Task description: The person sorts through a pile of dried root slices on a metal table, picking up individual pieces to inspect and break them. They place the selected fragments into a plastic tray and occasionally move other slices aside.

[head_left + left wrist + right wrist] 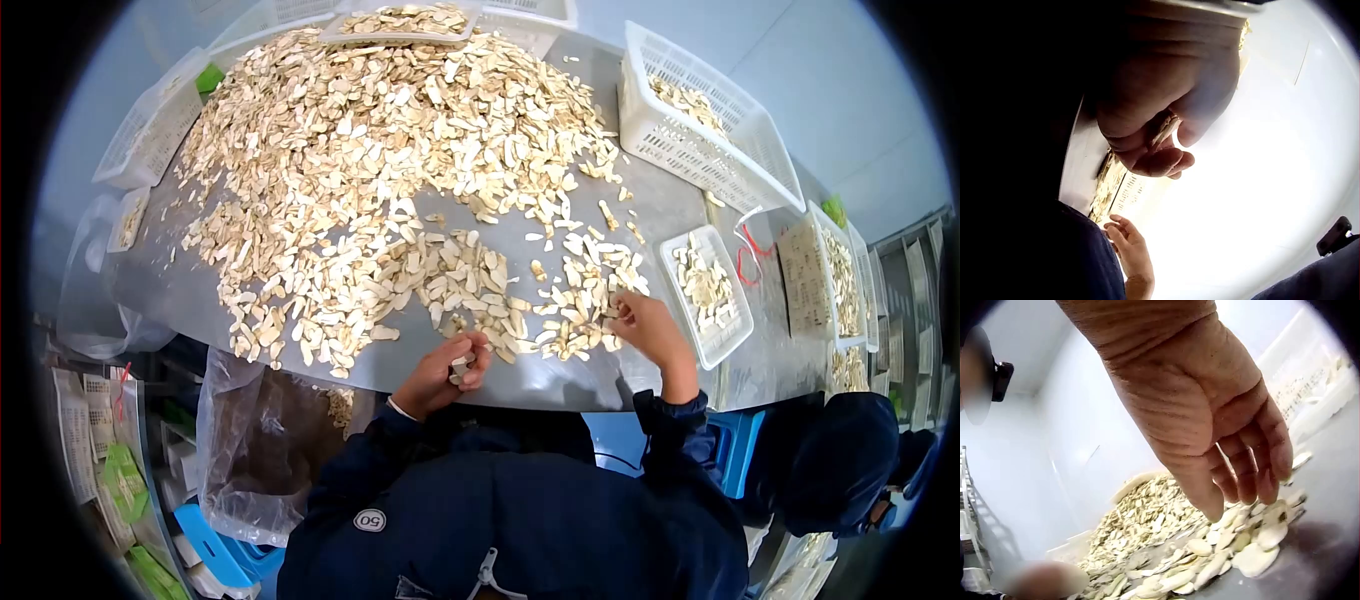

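Observation:
Pale dried slices (455,275), oval and flat, lie loose on a grey metal table (575,385). At the table's near edge my left hand (435,375) curls its fingers and thumb round a few slices (461,366). Edges of these slices (1165,130) show between the fingers in the left wrist view. My right hand (652,332) reaches down over the right-hand cluster of slices (590,290). In the right wrist view its loosely bent fingers (1246,478) hang right at the slices (1260,540), with nothing held between them.
A large heap of slices (400,120) fills the back of the table. Right of my right hand lies a shallow white tray (738,335) with slices; behind it stands a white basket (660,130). A plastic-lined container (240,440) sits below the left edge. Another person (845,450) is at the right.

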Demonstrator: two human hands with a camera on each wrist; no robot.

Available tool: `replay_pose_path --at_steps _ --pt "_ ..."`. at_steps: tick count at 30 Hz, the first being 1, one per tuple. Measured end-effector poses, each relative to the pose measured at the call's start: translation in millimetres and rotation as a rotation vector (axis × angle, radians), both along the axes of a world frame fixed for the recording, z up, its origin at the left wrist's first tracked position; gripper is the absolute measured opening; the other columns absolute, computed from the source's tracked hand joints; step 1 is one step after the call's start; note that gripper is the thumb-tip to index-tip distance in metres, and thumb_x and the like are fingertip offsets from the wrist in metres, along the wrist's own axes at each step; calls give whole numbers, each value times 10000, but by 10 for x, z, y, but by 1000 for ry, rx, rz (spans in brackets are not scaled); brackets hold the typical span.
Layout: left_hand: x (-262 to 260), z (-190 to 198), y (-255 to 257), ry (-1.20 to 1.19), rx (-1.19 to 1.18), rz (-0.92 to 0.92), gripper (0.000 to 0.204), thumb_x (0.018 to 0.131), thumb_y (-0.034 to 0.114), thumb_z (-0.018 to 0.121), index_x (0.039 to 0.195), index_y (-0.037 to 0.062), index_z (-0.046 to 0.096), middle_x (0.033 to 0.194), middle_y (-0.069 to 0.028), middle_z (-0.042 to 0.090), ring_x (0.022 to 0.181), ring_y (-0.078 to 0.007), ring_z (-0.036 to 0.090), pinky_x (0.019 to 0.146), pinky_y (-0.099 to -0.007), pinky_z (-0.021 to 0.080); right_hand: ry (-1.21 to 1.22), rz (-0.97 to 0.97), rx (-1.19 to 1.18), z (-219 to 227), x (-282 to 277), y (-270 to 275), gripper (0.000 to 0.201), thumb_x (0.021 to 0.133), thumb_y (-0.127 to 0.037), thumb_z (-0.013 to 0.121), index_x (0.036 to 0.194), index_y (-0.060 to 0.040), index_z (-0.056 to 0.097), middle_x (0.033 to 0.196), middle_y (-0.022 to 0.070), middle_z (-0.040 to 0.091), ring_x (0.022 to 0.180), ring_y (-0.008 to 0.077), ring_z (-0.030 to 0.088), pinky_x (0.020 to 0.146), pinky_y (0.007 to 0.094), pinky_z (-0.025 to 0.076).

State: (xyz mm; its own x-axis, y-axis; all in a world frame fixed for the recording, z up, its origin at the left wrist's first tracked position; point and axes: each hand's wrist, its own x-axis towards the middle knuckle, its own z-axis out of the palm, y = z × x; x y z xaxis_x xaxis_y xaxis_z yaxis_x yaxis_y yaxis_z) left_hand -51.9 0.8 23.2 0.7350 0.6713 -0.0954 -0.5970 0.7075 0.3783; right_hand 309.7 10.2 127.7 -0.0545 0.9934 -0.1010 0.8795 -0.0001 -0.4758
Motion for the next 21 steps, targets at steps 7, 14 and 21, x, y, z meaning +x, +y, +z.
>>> replay_pose_path --at_steps 7,14,21 --pt "32 92 18 81 39 -5 288 1076 260 417 1254 85 561 856 -60 545 637 -90 430 575 -236 353 110 -342 -9 -257 -76 -436 449 807 -174 758 1213 -23 640 865 169 696 811 306 696 734 390 548" --pt "44 64 20 72 53 7 290 1074 274 417 1233 80 562 859 -65 547 633 -95 431 574 -239 357 500 -165 142 -329 -710 -132 272 882 -61 701 1144 -9 652 842 96 644 731 160 625 693 285 515" --pt "31 46 30 84 46 -11 297 1070 285 431 1245 75 547 900 -74 574 666 -107 454 623 -265 386 -33 -127 253 -381 -471 399 142 859 -155 667 924 -29 661 845 179 687 783 366 674 686 455 527"
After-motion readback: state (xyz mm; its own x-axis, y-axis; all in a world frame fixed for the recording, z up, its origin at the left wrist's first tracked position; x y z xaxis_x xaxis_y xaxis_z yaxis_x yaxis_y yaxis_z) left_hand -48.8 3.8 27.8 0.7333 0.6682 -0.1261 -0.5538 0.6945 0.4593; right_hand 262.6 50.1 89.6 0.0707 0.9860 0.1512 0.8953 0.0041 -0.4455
